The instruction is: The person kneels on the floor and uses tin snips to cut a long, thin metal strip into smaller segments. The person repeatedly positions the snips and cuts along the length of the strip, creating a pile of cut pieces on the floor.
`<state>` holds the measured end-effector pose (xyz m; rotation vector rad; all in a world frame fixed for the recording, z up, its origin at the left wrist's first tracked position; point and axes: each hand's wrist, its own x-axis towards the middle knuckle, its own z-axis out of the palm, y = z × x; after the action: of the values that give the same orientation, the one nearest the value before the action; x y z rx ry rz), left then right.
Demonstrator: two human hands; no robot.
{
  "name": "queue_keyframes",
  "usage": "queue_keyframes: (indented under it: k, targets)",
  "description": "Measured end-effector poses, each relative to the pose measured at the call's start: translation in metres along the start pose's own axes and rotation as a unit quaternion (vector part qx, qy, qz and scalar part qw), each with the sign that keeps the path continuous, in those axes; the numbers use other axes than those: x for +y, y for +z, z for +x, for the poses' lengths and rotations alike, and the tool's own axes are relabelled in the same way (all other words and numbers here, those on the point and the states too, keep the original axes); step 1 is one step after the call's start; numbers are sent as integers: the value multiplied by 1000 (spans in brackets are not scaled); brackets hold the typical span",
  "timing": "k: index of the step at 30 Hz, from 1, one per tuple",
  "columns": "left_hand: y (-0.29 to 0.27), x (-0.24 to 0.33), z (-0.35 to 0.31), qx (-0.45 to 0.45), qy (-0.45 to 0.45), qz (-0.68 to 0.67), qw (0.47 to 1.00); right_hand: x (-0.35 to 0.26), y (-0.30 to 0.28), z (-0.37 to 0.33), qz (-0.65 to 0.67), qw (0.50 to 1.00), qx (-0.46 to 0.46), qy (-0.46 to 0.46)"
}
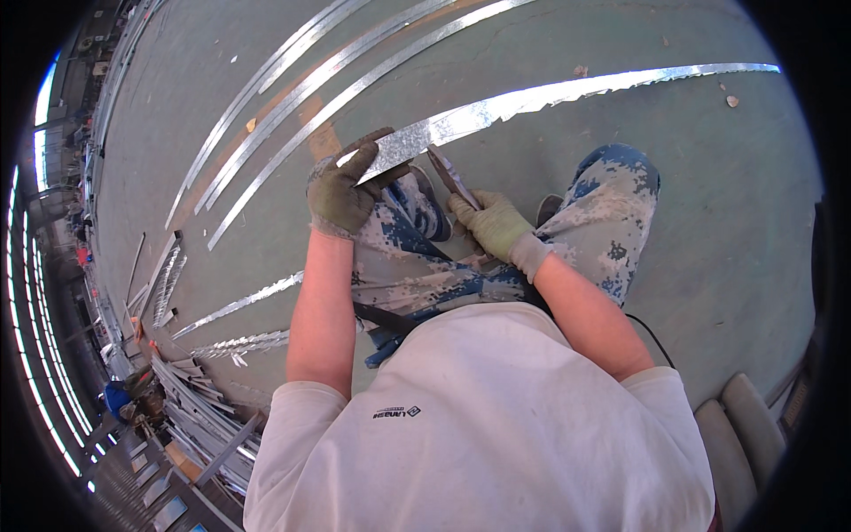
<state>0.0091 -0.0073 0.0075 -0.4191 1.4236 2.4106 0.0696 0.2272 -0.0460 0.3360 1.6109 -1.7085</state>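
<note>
My left hand [347,191], in a worn olive glove, is closed round the near end of a long, shiny sheet-metal strip [412,142]. From my hand the strip runs away to the far right, and its near-side edge is notched and jagged along much of its length. Gloved as well, my right hand [494,223] grips a pair of metal snips [452,177] by the handles. The tips of the snips are at the strip's lower edge, a little right of my left hand. Whether the blades touch the metal I cannot tell.
Several long metal strips [292,133] lie on the green floor [700,222] ahead and left. Jagged strips [244,306] rest left of my legs. Metal bars [204,412] are piled at the lower left. Padded cushions [740,426] stand at the lower right.
</note>
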Motion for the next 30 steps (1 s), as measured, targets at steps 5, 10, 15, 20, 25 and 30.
queue_keyframes:
  k: [5,10,15,20,25,30]
  targets:
    - [0,-1,2,13,11,8,1000,-6,-11,0,105,988,-73,82]
    - [7,2,-2,11,26,35,999,-24,-21,-9,158,974,-134,95]
    - [15,5,-2,18,23,42,999,-21,-29,-10,265,937,-213,79]
    - [15,7,-5,15,-1,25,1000,-7,-26,-5,376,878,-287,72]
    - [7,8,-1,-4,-14,6,1000,-5,-21,-9,481,799,-354,71]
    - [10,9,0,14,-7,4,1000,-1,-18,-11,531,744,-395,97]
